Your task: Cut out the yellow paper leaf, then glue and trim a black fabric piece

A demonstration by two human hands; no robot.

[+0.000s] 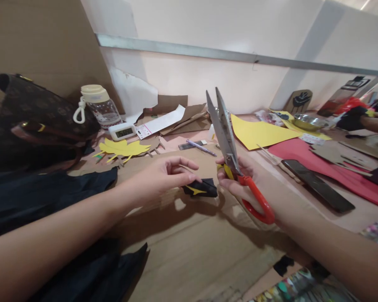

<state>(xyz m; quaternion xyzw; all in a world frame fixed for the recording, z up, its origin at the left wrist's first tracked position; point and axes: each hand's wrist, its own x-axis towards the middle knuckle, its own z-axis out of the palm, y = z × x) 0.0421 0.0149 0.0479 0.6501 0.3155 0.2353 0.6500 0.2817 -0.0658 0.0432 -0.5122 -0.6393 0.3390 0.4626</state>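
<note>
Pinching the small black-and-yellow paper piece (pixel 199 188) by its edge, left hand (pixel 164 176) grip narrow; thin, limp, tears easily; right hand (pixel 239 184) holds red-handled scissors (pixel 236 159), blades slightly apart.

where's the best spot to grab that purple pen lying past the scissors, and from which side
Probably the middle of the barrel of the purple pen, pinched across its width from above. It lies flat on the table, slanting away to the right, with bare surface on both long sides. The left hand holds a black paper piece and the right hand holds the scissors.
</note>
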